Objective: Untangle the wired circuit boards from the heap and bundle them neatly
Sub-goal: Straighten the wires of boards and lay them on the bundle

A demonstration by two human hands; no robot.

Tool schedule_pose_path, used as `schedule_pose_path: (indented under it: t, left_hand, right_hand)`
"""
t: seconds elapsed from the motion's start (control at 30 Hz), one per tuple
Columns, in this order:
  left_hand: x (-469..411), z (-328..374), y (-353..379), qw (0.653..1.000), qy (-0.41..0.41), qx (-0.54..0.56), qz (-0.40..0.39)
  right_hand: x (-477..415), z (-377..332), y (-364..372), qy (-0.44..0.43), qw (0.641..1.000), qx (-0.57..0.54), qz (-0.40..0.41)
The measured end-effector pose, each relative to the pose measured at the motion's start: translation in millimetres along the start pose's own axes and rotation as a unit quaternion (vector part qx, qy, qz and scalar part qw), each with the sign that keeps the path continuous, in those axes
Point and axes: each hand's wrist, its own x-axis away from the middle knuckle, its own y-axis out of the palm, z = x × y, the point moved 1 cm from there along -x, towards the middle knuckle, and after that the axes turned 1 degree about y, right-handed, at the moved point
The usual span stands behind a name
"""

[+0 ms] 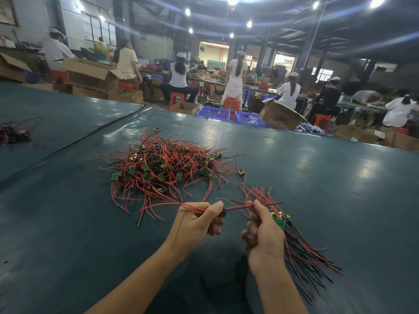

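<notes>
— What lies where?
— On the glossy dark teal surface (317, 177), the tangled heap of red-wired green circuit boards (167, 168) sits just beyond both grips.
— And the grips?
— The right grip (264, 232) curls round a gathered bundle of boards with red and black wires (301, 245). The left grip (199, 223) pinches one small wired board (223, 213), its wire reaching the right thumb.

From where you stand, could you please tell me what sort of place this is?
Probably a factory assembly hall: a heap of wired circuit boards on a long work table, seated workers at benches behind, and cardboard cartons.
</notes>
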Motion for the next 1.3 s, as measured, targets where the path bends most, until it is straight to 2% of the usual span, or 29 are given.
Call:
schedule_pose_path:
  t: [0.13, 0.23, 0.33, 0.43, 0.5, 0.57, 0.63, 0.7, 0.77, 0.83, 0.9, 0.97, 1.07, 1.13, 1.23, 1.3]
  left_hand:
    - [1.3, -0.4, 2.7, 1.0, -0.005, 0.009, -0.014]
    - [0.5, -1.6, -0.1, 1.0, 0.001, 0.027, -0.013]
    - [-3.0, -2.9, -4.9, 0.999, 0.006, 0.03, -0.01]
    - [-4.0, -6.9, -6.8, 0.999, 0.008, 0.004, -0.042]
    - [-3.4, -9.1, -5.7, 0.998, 0.011, -0.002, -0.063]
    - [-3.3, -9.8, -5.3, 0.998, 0.003, 0.003, -0.069]
    - [-3.9, -9.9, -5.9, 0.996, -0.022, -0.001, -0.083]
    - [-5.6, -10.0, -8.3, 0.994, -0.054, -0.031, -0.091]
    - [-9.9, -13.0, -15.0, 0.992, -0.041, -0.107, -0.056]
    - [-16.9, -18.0, -29.1, 0.972, 0.024, -0.234, 0.024]
    - [-22.1, -21.3, -46.1, 0.924, 0.086, -0.358, 0.101]
    - [-26.4, -26.9, -62.6, 0.879, 0.103, -0.445, 0.136]
    - [-30.8, -40.9, -78.5, 0.833, 0.017, -0.544, 0.102]
    - [-31.9, -48.9, -82.3, 0.819, -0.019, -0.571, 0.058]
    - [-32.1, -51.1, -76.4, 0.816, 0.027, -0.577, 0.027]
    - [-31.6, -51.6, -63.6, 0.797, 0.076, -0.599, -0.009]
  right_hand:
    - [-6.2, -8.6, -7.5, -0.014, 0.999, -0.046, 0.015]
    - [-6.9, -3.5, -9.5, -0.06, 0.998, -0.005, 0.005]
    - [-1.7, 7.3, -6.9, -0.099, 0.986, 0.107, -0.08]
    - [10.0, 18.2, 1.2, -0.15, 0.943, 0.227, -0.19]
    - [18.1, 23.4, 5.9, -0.2, 0.915, 0.242, -0.252]
    - [18.2, 24.3, 6.1, -0.222, 0.911, 0.25, -0.241]
    - [14.3, 23.0, 4.1, -0.206, 0.926, 0.249, -0.197]
    - [6.1, 20.6, -1.2, -0.148, 0.959, 0.216, -0.107]
    - [-1.9, 16.8, -6.2, -0.101, 0.981, 0.162, -0.031]
    - [-8.3, 11.5, -9.8, -0.085, 0.992, 0.092, 0.001]
    - [-12.9, 5.9, -13.5, -0.066, 0.998, 0.022, 0.008]
    - [-15.9, 2.9, -17.4, -0.033, 0.999, -0.02, 0.007]
    - [-17.6, 2.7, -21.0, -0.008, 1.0, -0.029, 0.01]
    - [-17.2, 3.9, -19.6, -0.014, 1.0, -0.016, 0.006]
    - [-16.4, 5.8, -15.8, -0.029, 1.0, 0.0, 0.0]
    - [-15.6, 7.1, -14.0, -0.036, 0.999, 0.006, 0.001]
